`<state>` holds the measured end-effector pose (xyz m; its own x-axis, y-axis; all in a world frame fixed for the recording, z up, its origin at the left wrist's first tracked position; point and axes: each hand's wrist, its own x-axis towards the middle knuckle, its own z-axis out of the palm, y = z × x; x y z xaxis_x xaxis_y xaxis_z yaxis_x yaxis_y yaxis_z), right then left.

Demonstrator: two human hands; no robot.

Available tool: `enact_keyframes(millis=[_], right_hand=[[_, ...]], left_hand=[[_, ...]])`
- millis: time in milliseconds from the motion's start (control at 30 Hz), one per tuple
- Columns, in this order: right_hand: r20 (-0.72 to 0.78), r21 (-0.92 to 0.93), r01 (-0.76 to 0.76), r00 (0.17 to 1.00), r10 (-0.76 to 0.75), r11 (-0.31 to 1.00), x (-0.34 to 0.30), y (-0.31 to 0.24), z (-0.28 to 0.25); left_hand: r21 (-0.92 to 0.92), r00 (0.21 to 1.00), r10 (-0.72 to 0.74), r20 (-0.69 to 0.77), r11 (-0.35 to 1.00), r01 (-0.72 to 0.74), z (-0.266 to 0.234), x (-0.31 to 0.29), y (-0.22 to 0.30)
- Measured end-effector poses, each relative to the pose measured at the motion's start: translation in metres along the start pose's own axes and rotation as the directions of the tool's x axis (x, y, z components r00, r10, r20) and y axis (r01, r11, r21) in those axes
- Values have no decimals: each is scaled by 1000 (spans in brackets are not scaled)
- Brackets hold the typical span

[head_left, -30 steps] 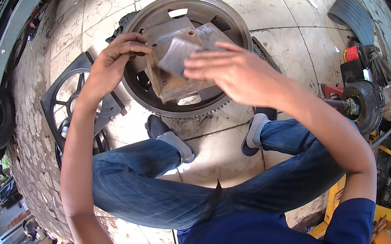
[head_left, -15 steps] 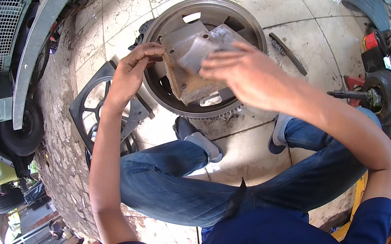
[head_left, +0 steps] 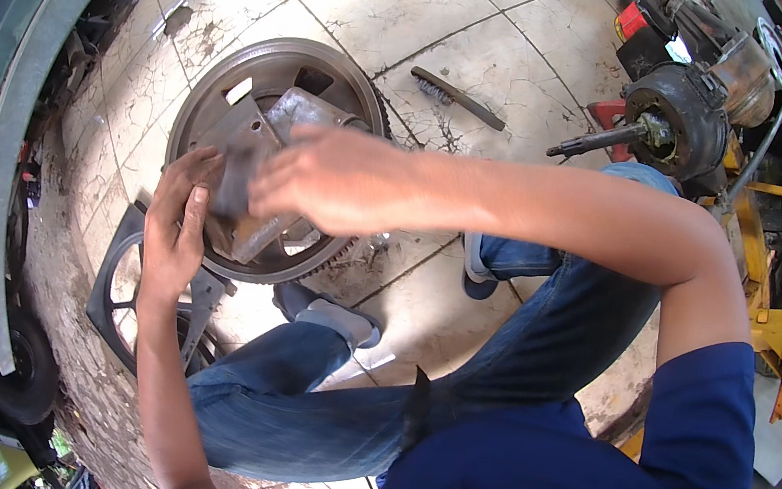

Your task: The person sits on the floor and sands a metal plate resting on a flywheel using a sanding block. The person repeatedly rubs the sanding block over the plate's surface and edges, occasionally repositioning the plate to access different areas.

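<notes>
Pale tiled floor (head_left: 377, 0): your L hand (head_left: 177, 228) grips rusty rect. metal plate (head_left: 234, 128), long axis far-L to near-R; R hand (head_left: 325, 179) holds flat grey pad (head_left: 236, 183), blurred.

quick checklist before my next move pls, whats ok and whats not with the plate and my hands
1. Left hand at the left edge of the metal plate: ok.
2. Left grip firm: cannot tell, part of the fingers is hidden.
3. Grey pad over the plate, at the fingers of the right hand: ok; firmness cannot be told, it is blurred.
4. Gloves on: not ok, both hands are bare.
5. Plate over the round metal wheel: ok.
6. Brush clear of the wheel: ok, on the floor tiles.
</notes>
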<state>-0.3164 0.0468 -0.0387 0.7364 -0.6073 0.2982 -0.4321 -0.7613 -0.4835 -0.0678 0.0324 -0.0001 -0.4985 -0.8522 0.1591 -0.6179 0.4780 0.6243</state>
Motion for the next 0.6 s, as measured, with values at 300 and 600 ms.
enact_keyframes(millis=[300, 600], right_hand=[[-21, -33, 148, 989, -149, 988, -2, -9, -3], [-104, -170, 269, 952, -288, 948, 3, -3, -5]], left_hand=[[-63, 999, 48, -4, 997, -48, 3, -5, -12], [-142, 998, -31, 49, 989, 38, 4, -8, -22]])
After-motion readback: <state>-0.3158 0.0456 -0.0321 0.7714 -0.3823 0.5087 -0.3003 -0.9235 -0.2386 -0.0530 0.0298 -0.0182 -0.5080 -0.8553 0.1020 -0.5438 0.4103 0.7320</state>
